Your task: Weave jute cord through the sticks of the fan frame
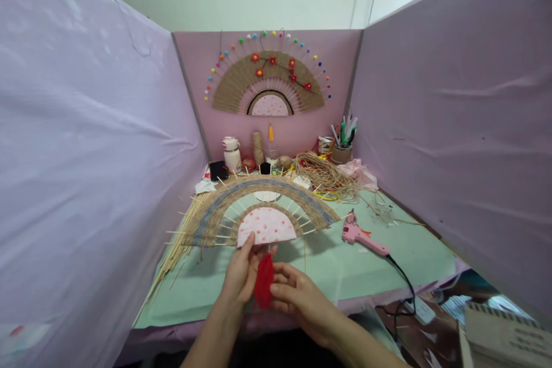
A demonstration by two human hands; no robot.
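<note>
In front of me is a half-round woven fan (314,207) of tan cord with a blue-grey band, its thin sticks poking past the rim. My left hand (242,273) grips its lower edge, thumb on the white half-circle (267,225) dotted with red. A red tassel (264,282) hangs below the middle of that edge, slightly blurred. On its right side, my right hand (299,296) has curled fingers closed on the tassel. Whether the tassel is fastened to the fan cannot be made out.
A pink glue gun (364,238) lies to the right, its cord crossing the table edge. Loose sticks (172,259) lie at left. Behind are a cord heap (328,175), a twine spool (257,148) and a white bottle (232,154). A finished fan (233,83) hangs on the back panel.
</note>
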